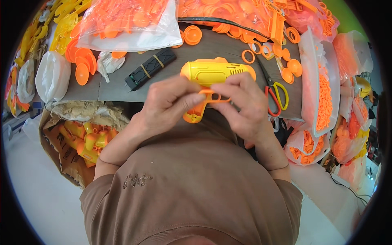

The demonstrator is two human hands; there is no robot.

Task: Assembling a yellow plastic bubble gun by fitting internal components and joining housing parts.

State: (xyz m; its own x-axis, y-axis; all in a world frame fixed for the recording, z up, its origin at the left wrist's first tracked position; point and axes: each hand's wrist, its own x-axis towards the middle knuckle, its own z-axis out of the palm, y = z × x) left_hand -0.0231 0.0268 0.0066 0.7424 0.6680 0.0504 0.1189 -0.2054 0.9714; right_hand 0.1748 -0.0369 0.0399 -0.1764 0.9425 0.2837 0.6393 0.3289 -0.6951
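Observation:
A yellow toy gun [210,70] with an orange trigger guard [213,96] and an orange-yellow handle [194,114] is held just past the table's near edge, its barrel lying crosswise. My left hand [167,102] is closed on it, thumb and fingers pinching where the handle meets the body. From the other side, the fingers of my right hand [247,100] close on the trigger guard under the yellow body. Fingertips partly cover the guard. Scissors [281,98] with red and yellow handles lie right of my right hand. A black ridged block [151,69] with a band around it lies beyond my left hand.
Bags of orange parts [130,20] line the table's far side. Loose orange discs [83,65] and rings [248,56] lie about. A white bin [308,73] of small orange pieces stands right. A paper sack [57,151] of yellow-orange toy parts sits below the table at left.

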